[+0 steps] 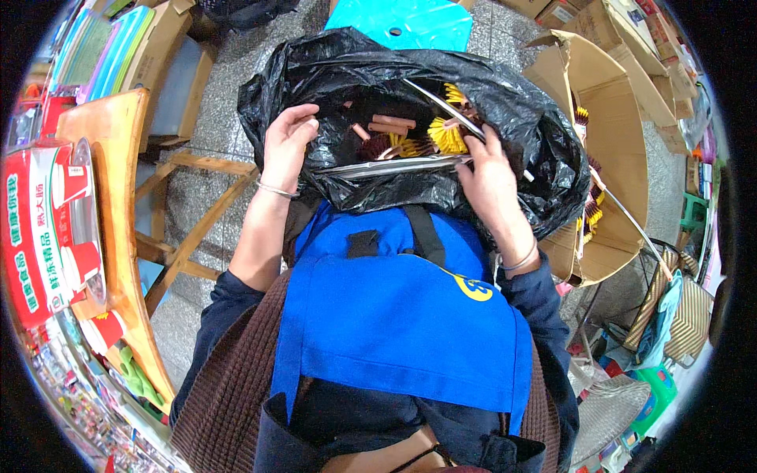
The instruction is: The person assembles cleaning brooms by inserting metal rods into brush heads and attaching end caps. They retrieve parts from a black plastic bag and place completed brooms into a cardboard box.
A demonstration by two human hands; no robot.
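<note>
A black plastic bag (355, 63) lies wide-mouthed in front of my blue apron (410, 323). Inside are several pink rods (392, 124), brushes with yellow bristles (448, 135) and some dark red bristles. My right hand (487, 177), at the right of the bag's mouth, has its fingers closed round the thin pale rods of brushes; one rod (386, 167) runs left across the bag, another goes up and away. At the bag's left rim is my left hand (290, 146), palm turned inward, fingers loosely apart with nothing seen in them.
To the right stands an open cardboard box (619, 158) with more yellow and dark red brushes. A wooden bench (118, 197) holding a red-and-white package (31, 236) is on the left. A turquoise stool (402, 20) stands beyond the bag; a striped bag (686, 323) lies at right.
</note>
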